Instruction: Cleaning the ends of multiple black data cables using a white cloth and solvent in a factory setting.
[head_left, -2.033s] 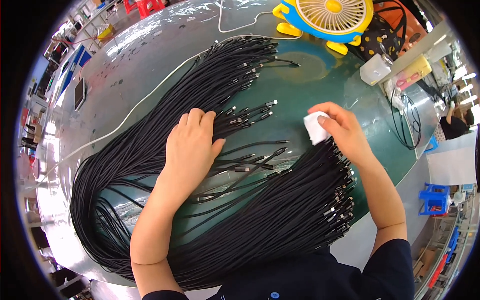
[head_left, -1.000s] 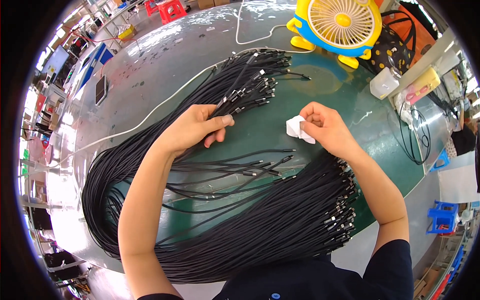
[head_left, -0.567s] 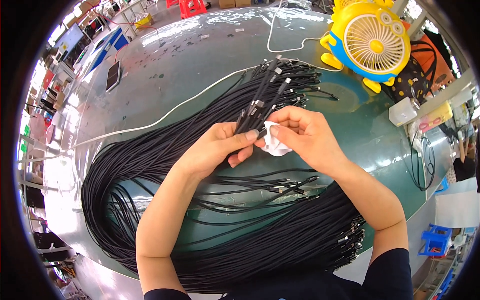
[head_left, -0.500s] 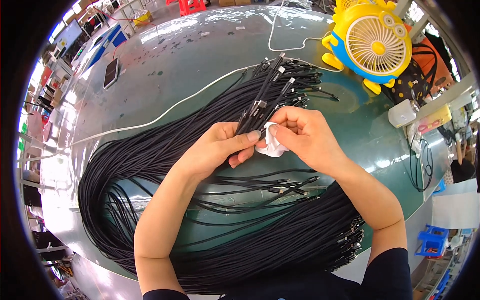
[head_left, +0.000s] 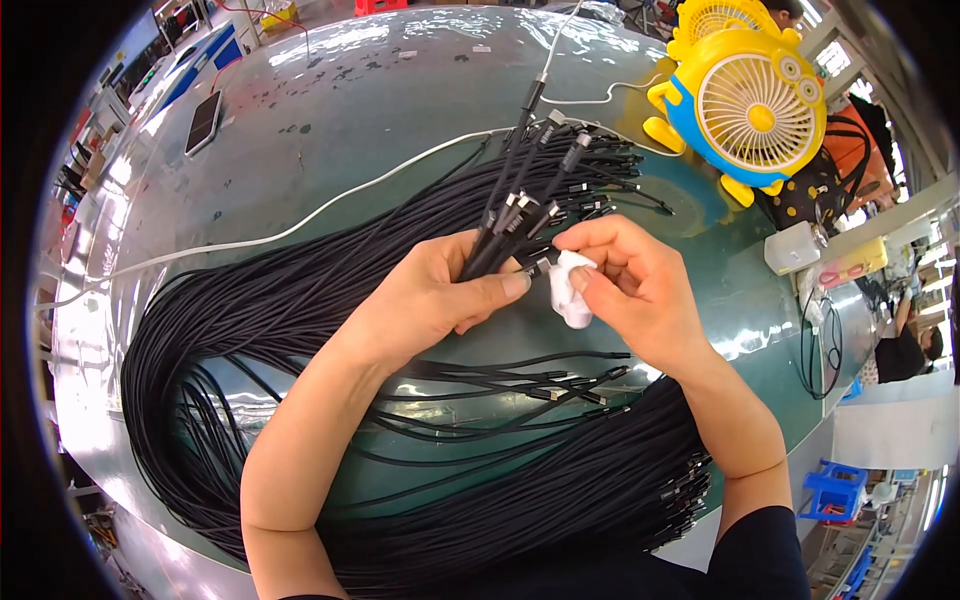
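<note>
My left hand (head_left: pixel 440 290) is closed around several black cables (head_left: pixel 510 225), their metal-tipped plugs sticking up and fanning out above the fist. One plug points sideways from this hand toward the right. Just beside it, my right hand (head_left: pixel 635 285) pinches a crumpled white cloth (head_left: pixel 573 290) between thumb and fingers. A small gap shows between the cloth and the cables. Beneath both hands lies a large looped bundle of black cables (head_left: pixel 270 290), bent round at the left, with plug ends at the upper right and lower right.
A yellow and blue fan (head_left: pixel 755 110) stands at the far right, near a dotted black bag (head_left: pixel 815 175). A phone (head_left: pixel 203 123) lies at the far left. One white cord (head_left: pixel 330 200) crosses the green table (head_left: pixel 400 90). Beyond the right edge is a blue stool (head_left: pixel 835 490).
My right hand with the white cloth has moved slightly right, away from the held plugs. The cloth looks more bunched. The whole view has shifted a little.
</note>
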